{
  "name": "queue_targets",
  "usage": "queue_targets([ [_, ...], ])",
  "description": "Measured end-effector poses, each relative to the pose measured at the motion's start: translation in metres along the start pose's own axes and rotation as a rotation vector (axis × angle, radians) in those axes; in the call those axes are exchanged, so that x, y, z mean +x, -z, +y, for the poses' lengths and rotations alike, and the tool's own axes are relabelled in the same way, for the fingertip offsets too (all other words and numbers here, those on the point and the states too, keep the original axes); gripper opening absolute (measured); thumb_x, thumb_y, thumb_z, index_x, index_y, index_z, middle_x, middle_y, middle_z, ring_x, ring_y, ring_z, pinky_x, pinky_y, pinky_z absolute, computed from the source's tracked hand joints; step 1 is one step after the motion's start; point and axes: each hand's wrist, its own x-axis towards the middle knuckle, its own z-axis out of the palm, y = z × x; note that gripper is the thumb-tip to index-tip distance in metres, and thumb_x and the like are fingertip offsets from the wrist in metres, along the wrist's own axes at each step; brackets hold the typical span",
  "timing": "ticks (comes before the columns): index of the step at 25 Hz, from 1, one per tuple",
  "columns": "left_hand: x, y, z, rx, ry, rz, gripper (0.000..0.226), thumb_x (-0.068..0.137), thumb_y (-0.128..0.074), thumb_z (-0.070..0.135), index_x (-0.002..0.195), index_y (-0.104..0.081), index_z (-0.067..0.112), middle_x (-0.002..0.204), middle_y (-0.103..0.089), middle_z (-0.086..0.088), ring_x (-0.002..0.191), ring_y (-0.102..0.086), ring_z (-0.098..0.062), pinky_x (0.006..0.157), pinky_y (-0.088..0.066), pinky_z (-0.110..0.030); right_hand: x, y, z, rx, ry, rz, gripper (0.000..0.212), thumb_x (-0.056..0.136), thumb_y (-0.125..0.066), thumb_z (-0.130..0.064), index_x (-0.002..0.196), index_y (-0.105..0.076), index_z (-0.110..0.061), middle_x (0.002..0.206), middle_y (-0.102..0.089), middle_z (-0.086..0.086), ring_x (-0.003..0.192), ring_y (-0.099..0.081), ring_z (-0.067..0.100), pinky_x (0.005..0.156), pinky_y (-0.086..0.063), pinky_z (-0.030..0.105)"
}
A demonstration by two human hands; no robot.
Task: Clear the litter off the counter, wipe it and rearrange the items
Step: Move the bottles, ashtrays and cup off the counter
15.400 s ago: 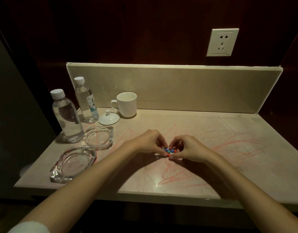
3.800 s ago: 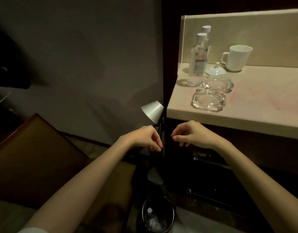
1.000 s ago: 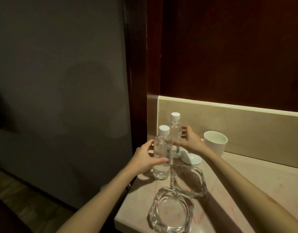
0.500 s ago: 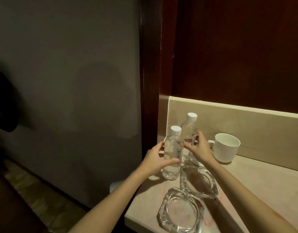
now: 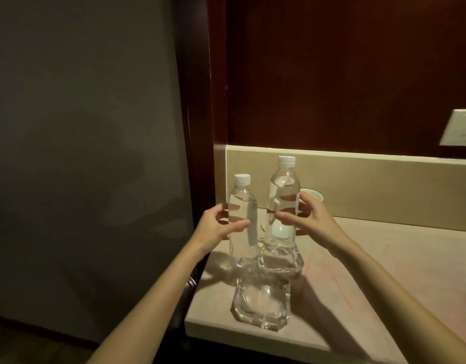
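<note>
Clear plastic, both of them: two capped water bottles held up off the worktop point(image 5: 384, 258), each in its own hand. Take the near ashtray point(image 5: 262, 302), the heavy glass one at the front edge, as the landmark. The left bottle point(image 5: 242, 216) hangs above and just left of it, the left hand point(image 5: 216, 228) wrapped round its middle, thumb across the front and fingers behind. The right bottle point(image 5: 283, 203) hangs above and slightly right of it, over the far ashtray point(image 5: 280, 260), which touches the near one at the back; the right hand point(image 5: 309, 222) pinches this bottle at mid-body, thumb in front, fingers on the far side. So each grip is closed on a bottle.

Both look nearly full, so I judge them fairly heavy for their size and stiff enough not to buckle, though thin walls will dent under a hard squeeze. The plastic is smooth, so hold at the waist as now, or lower. Caps are on, so a spill seems unlikely.

The ashtrays are the fragile part: thick glass, heavy, slick, and likely to chip if a bottle base strikes them. Lift them by opposite rims.

Beyond the far ashtray, behind the right hand, a white cup point(image 5: 313, 197) shows only its rim. Red scribbles point(image 5: 329, 287) mark the worktop right of the near ashtray, so wiping seems not yet done.
</note>
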Motion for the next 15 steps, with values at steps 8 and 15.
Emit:
queue_targets([
  [8,-0.053,-0.017,0.047,-0.075,-0.025,-0.235,0.056,0.061,-0.075,0.038,0.113,-0.062,0.019,0.102,-0.073,-0.004,0.087,-0.073,-0.017,0.067,-0.057,-0.028,-0.074,0.003,-0.017,0.052,-0.049,0.004,0.045,0.07,-0.076,-0.043,0.111,-0.059,-0.031,0.1,-0.071,-0.002,0.086,-0.071,0.013,0.065,-0.059,0.028],
  [15,-0.109,-0.019,0.063,-0.055,-0.008,-0.227,0.061,0.064,-0.073,0.038,0.119,-0.06,0.016,0.108,-0.069,-0.002,0.09,-0.072,-0.017,0.075,-0.059,-0.034,-0.124,0.003,-0.035,0.109,-0.044,-0.068,0.042,0.07,-0.078,-0.04,0.106,-0.058,-0.035,0.1,-0.071,-0.003,0.085,-0.071,0.012,0.062,-0.057,0.022],
])
